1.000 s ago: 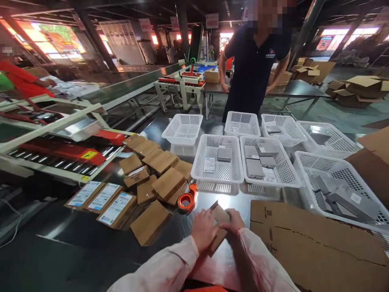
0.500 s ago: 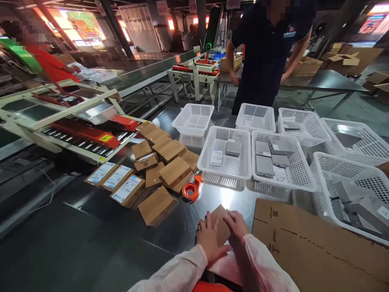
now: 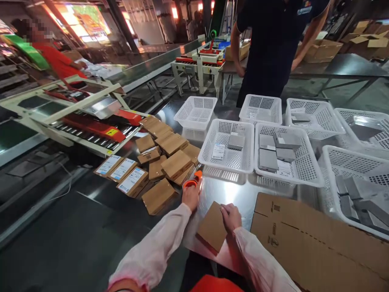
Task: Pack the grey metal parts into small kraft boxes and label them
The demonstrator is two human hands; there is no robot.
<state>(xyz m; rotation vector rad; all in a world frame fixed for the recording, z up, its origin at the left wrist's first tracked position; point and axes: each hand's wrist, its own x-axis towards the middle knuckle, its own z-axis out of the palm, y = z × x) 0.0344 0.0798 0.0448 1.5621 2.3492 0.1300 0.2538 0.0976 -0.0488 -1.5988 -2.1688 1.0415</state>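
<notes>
A small brown cardboard box lies flat on the shiny metal table right in front of me. My right hand rests on the box's right edge with its fingers curled over it. My left hand has reached out to the orange tape dispenser and is closed round it; most of the dispenser is hidden behind the hand.
A heap of brown boxes, some with white labels, lies to the left. White perforated baskets holding grey packets stand behind. Flat corrugated cardboard lies at the right. A person in dark clothes stands across the table.
My left hand left the small box and reached forward to the orange tape dispenser. The box now lies flat under my right hand. The camera tilted down.
</notes>
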